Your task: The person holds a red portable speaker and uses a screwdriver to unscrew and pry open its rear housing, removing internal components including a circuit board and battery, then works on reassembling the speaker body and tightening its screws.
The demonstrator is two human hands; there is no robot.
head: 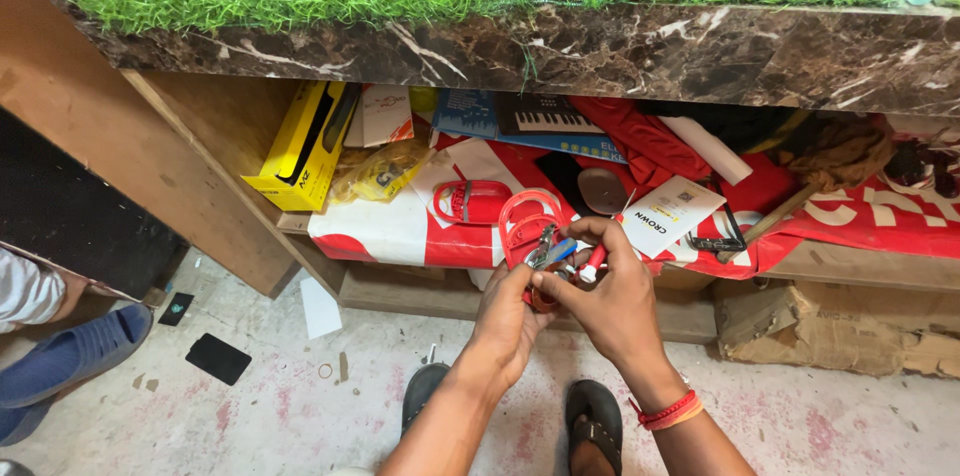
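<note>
Both my hands meet in front of a low shelf. My left hand cups a red plastic item from below. My right hand pinches small tools with red and blue handles and metal tips, held against the red plastic piece with looped openings. A red and orange band circles my right wrist. What exactly sits between the fingers is partly hidden.
The shelf under a marble counter topped with fake grass holds a yellow box, a red and white banner, a white card, a keyboard box and cloth. Torn cardboard lies right. Another person's blue shoe is at left. My sandalled feet stand below.
</note>
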